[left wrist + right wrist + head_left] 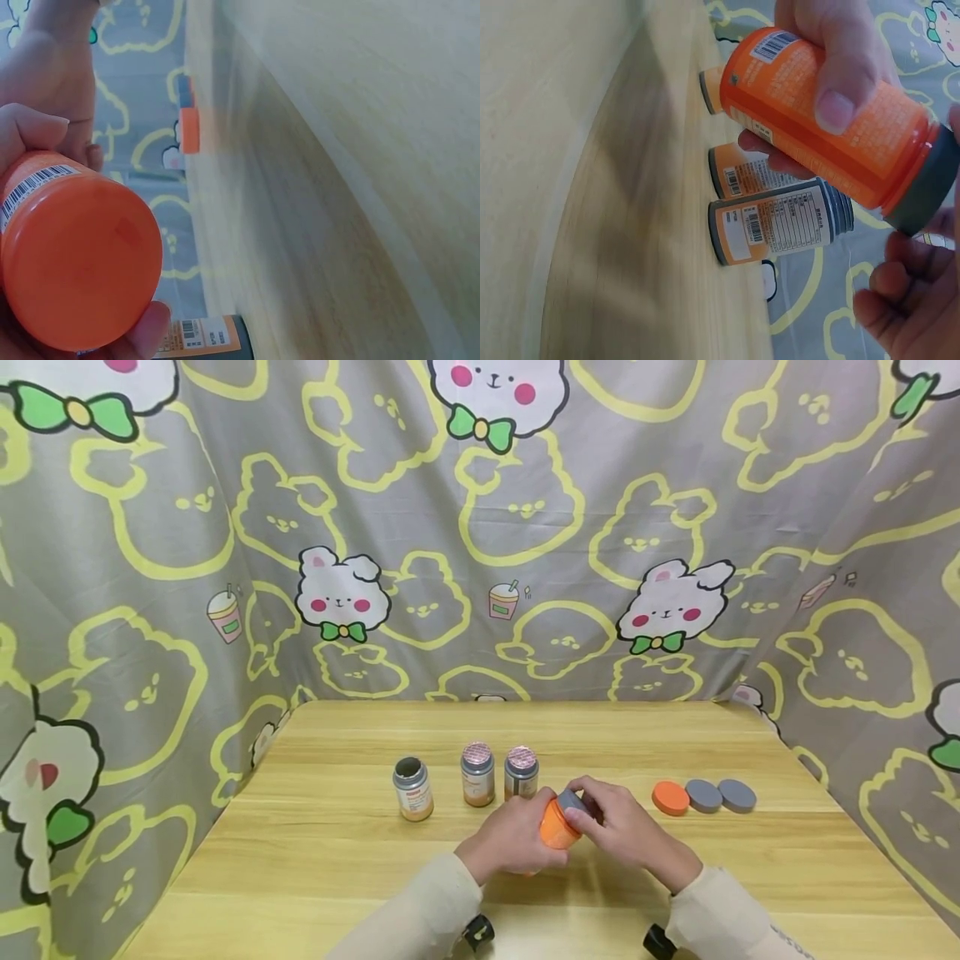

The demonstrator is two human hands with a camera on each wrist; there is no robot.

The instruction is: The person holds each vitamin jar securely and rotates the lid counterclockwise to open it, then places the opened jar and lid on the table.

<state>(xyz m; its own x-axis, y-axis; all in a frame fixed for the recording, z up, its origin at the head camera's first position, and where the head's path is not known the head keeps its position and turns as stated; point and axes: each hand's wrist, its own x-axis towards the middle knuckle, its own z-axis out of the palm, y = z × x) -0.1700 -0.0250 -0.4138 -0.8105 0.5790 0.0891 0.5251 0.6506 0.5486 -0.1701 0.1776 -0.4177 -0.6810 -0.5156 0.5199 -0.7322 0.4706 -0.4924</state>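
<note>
My left hand (510, 837) grips an orange bottle (558, 829) round its body, tilted up off the table. Its flat orange base faces the camera in the left wrist view, and its barcode label shows in the right wrist view. On the bottle's mouth sits a dark grey lid (930, 184), held by my right hand (626, 827) between thumb and fingers. Behind the left hand, a grey bottle with a pinkish foil seal (521, 763) is partly hidden. Beside it stands another foil-sealed grey bottle (477, 781).
Farther left stands a grey bottle with an uncovered dark mouth (413, 793). An orange lid (670, 797) and two grey lids (703, 796) lie in a row at the right of the wooden table (360, 877). A patterned curtain (420, 527) surrounds the table's back and sides.
</note>
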